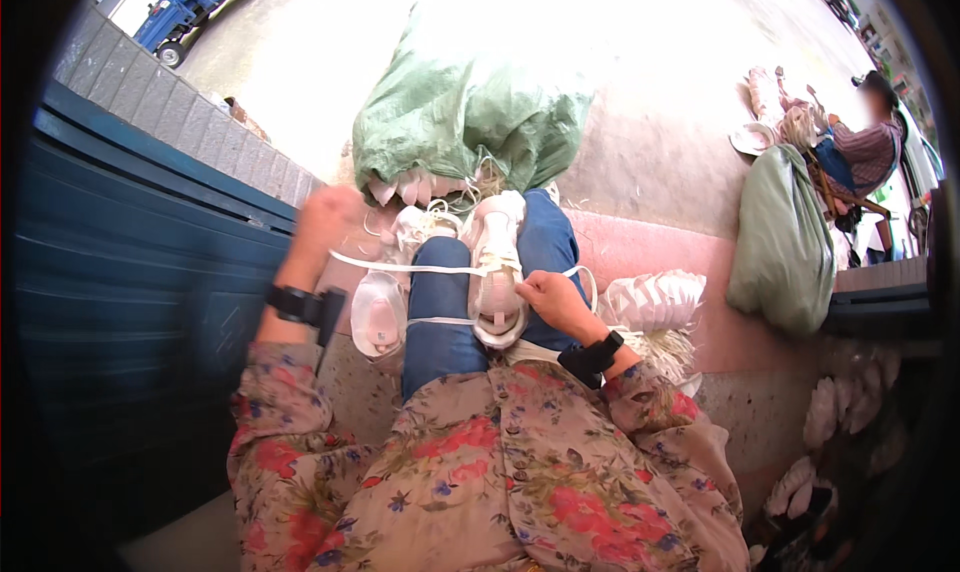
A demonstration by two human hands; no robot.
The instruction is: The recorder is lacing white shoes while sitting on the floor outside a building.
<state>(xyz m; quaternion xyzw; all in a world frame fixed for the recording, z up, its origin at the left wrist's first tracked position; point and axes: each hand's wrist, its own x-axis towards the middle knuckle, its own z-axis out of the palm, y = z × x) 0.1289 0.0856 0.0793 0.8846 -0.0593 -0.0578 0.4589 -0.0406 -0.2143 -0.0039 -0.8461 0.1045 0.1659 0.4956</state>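
A pale sneaker point(497, 217) rests on my lap, between my jeans-clad legs. From it a flat white shoelace point(410, 267) runs left across my thigh toward my left hand point(330, 214). That hand is raised beside the blue wall and smeared by motion, so its fingers and any hold on the lace are unclear. My right hand point(548, 297) is closed in a pinch at the sneaker's right side, with a loop of white lace emerging behind it; the exact pinch point is partly hidden. Another pale shoe point(379, 314) lies sole up by my left leg.
A big green sack point(460, 112) with pale shoes at its mouth stands ahead. Stacked pale shoe parts point(652, 302) and a lace bundle point(660, 352) lie right. Another green sack point(780, 242) stands near a seated person point(870, 152). The blue panel point(150, 302) borders my left.
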